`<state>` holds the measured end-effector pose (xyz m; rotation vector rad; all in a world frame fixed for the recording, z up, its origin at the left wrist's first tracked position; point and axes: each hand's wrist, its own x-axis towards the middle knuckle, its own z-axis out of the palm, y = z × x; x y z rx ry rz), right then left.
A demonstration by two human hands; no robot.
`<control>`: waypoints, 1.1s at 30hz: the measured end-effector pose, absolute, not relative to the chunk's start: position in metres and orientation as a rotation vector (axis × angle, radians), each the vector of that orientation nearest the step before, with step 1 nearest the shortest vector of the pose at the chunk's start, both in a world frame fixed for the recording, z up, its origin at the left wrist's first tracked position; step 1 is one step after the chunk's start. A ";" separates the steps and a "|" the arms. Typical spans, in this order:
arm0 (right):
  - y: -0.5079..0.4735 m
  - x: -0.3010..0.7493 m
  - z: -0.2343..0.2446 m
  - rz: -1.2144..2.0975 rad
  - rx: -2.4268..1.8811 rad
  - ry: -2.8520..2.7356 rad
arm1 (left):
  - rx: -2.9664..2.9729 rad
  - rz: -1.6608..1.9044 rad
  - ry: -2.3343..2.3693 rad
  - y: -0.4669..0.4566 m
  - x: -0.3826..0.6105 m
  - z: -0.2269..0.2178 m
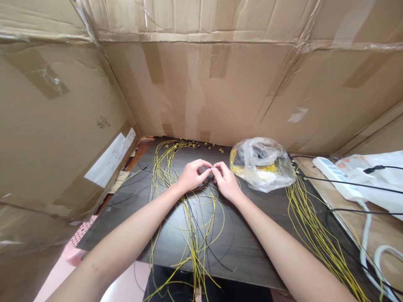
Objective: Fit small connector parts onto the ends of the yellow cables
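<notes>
My left hand (194, 175) and my right hand (225, 181) meet fingertip to fingertip above the middle of the dark table (252, 243). Both are closed in a pinch around a tiny dark piece, mostly covered by the fingers, that looks like a wire end. Thin yellow and black wires (192, 235) loop under and between my forearms and hang over the table's front edge. Behind my left hand, more wire ends lie bunched. Small yellow pieces (221, 150) are scattered near the back edge. Right of my right hand sits a clear plastic bag (267, 167) with yellow and black parts inside.
Cardboard walls (201, 92) close off the back and sides. Another yellow wire bundle (317, 230) runs along the table's right side. Beyond it lie a white power strip (338, 178), black cables and white plastic. A pink perforated object (78, 235) stands at lower left.
</notes>
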<state>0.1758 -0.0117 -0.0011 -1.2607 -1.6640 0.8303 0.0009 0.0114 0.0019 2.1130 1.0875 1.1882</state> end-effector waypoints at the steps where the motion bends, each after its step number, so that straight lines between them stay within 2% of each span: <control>1: -0.012 0.176 -0.001 0.828 -1.260 -1.666 | 2.114 1.184 1.088 0.012 0.001 0.002; 23: -0.011 0.176 -0.002 0.875 -1.264 -1.698 | 2.173 1.182 1.018 0.012 0.000 -0.001; 33: -0.012 0.175 -0.002 0.798 -1.294 -1.721 | 2.160 1.147 1.057 0.014 -0.001 -0.001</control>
